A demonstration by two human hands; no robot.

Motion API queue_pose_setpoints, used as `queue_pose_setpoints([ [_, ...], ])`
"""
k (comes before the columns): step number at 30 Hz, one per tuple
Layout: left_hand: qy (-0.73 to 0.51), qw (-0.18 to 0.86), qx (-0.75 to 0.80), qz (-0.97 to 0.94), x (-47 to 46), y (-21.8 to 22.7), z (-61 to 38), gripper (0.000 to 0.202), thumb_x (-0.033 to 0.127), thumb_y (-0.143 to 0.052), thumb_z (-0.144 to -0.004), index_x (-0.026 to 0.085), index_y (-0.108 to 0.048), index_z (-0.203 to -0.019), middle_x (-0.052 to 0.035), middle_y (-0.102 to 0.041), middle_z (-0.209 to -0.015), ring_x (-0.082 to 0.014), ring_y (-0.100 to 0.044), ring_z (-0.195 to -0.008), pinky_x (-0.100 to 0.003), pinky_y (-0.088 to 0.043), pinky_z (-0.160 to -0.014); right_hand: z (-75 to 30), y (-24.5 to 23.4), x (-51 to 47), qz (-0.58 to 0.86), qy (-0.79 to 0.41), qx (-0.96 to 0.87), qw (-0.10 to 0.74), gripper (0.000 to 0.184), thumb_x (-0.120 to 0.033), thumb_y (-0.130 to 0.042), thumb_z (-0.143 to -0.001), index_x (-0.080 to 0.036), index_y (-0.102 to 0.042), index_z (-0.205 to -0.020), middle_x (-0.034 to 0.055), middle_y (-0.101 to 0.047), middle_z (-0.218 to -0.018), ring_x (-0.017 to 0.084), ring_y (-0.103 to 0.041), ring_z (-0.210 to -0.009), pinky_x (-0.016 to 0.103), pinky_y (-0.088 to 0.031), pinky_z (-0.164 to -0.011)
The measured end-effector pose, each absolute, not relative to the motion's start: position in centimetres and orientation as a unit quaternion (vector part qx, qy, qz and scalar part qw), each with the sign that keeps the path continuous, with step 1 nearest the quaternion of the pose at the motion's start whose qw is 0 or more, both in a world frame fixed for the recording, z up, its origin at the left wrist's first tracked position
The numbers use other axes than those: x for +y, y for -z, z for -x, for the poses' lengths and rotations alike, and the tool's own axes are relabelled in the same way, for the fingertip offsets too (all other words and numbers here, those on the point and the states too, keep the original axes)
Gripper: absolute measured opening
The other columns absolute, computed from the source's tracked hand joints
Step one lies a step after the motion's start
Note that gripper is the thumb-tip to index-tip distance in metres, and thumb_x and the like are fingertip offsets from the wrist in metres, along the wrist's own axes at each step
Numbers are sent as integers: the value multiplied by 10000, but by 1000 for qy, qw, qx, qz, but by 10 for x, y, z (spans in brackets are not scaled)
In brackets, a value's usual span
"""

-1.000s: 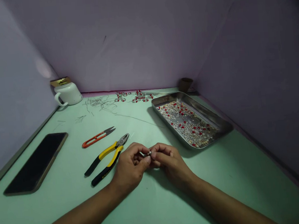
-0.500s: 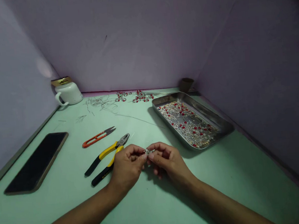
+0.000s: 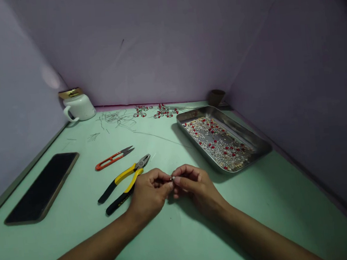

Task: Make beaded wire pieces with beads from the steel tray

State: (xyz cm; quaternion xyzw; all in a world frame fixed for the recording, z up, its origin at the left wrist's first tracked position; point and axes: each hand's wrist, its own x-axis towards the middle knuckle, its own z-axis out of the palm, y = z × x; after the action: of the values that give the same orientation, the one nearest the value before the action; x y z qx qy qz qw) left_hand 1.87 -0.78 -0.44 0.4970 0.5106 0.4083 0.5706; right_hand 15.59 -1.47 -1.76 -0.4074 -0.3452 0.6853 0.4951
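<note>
My left hand (image 3: 150, 190) and my right hand (image 3: 196, 186) meet over the middle of the table, thumbs and forefingers pinched. Between the fingertips shows a tiny beaded piece (image 3: 172, 178) with pale, shiny beads; fingers cover most of it. Both hands seem to grip it. Just left of my left hand lie pliers (image 3: 128, 182) with yellow and black handles, jaws pointing away. Behind them are orange thread snips (image 3: 113, 158). To the right of my right hand stands a metal tray (image 3: 206, 158) holding loose red, white and gold beads.
A phone (image 3: 43, 188) lies at the left. Near the back wall are a white mug (image 3: 80, 107), a tangle of thin wire (image 3: 116, 119), finished-looking clusters of red and clear beads (image 3: 164, 111) and a small dark pot (image 3: 216, 98). One long wire (image 3: 158, 136) stretches toward the tray.
The fingertips have shifted slightly around the beaded piece; less of it shows now and it is turned differently. The tools and tray stay put.
</note>
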Motion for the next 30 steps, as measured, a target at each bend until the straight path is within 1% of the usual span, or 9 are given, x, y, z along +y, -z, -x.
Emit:
queue_pose_setpoints([
  [2, -397, 593, 510, -481, -8, 3, -19, 78, 185, -637, -598, 149, -569, -612, 36, -584, -438, -72, -481, -359, -168, -356, -351, -156, 19, -14, 387, -702, -330, 498, 213, -233, -764, -595, -139, -623, -724, 10, -638, -574, 119, -579, -485, 279, -488, -528],
  [4, -386, 606, 507, -476, -8, 1, -19, 87, 182, -639, -593, 148, -560, -608, 34, -587, -428, -62, -459, -337, -158, -330, -329, -157, 19, -15, 384, -710, -321, 496, 206, -218, -763, -595, -142, -624, -727, 10, -638, -578, 120, -583, -495, 278, -484, -535],
  [9, -382, 620, 496, -473, -6, -1, -18, 112, 173, -643, -575, 154, -536, -597, 33, -581, -405, -64, -457, -323, -159, -339, -324, -158, 16, -15, 388, -720, -312, 483, 199, -205, -768, -578, -143, -625, -702, 16, -637, -595, 127, -583, -510, 291, -482, -547],
  [18, -359, 621, 516, -468, -6, 1, -16, 123, 205, -650, -589, 148, -546, -619, 25, -591, -413, -64, -454, -325, -153, -338, -301, -157, 15, -15, 406, -712, -307, 485, 186, -187, -745, -560, -141, -623, -692, 18, -636, -570, 137, -588, -501, 299, -472, -551],
  [22, -357, 617, 521, -469, -5, 2, -16, 122, 204, -657, -580, 142, -557, -614, 20, -588, -409, -64, -453, -323, -156, -342, -300, -157, 14, -16, 414, -707, -307, 484, 193, -189, -756, -547, -143, -625, -681, 18, -637, -572, 139, -594, -507, 296, -472, -546],
  [30, -355, 620, 522, -467, -6, 1, -17, 124, 201, -663, -563, 139, -561, -594, 18, -584, -402, -69, -455, -316, -158, -347, -292, -156, 14, -16, 426, -696, -313, 487, 148, -162, -715, -548, -134, -625, -662, 14, -641, -544, 130, -587, -470, 276, -467, -515],
])
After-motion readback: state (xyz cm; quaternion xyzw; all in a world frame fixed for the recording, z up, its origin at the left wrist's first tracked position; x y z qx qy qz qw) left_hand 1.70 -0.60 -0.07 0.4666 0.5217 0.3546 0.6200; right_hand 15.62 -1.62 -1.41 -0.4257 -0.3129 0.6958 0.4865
